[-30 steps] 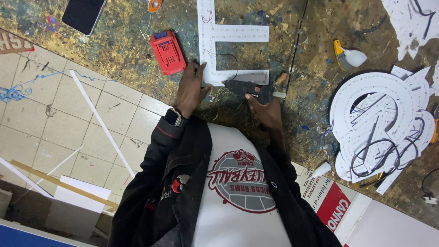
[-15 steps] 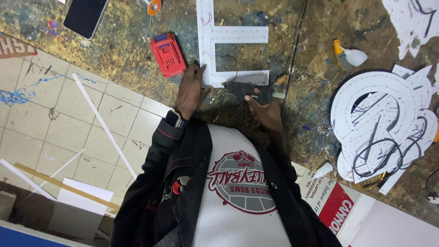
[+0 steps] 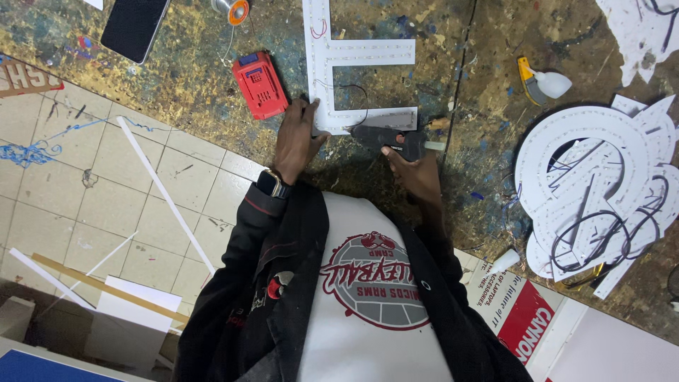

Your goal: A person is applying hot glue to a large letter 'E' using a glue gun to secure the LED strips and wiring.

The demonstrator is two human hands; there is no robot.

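A white letter-shaped board (image 3: 332, 53) studded with small lights lies on the paint-stained workbench, with a thin black wire looping over its lower arm. My left hand (image 3: 296, 138), a watch on its wrist, presses flat on the board's lower left corner. My right hand (image 3: 414, 170) grips a black glue gun (image 3: 385, 136). The gun lies nearly level, its nozzle pointing left and touching the edge of the board's lower arm.
A red battery pack (image 3: 259, 85) sits just left of the board, with a dark phone (image 3: 134, 28) and an orange wire spool (image 3: 232, 10) farther back. At right are a yellow-handled tool (image 3: 541, 81) and stacked white letter pieces (image 3: 601, 191) with wires. White strips (image 3: 166, 194) lean over the tiled floor.
Both hands stay where they were, left on the board and right on the glue gun. Only the view drifts slightly.
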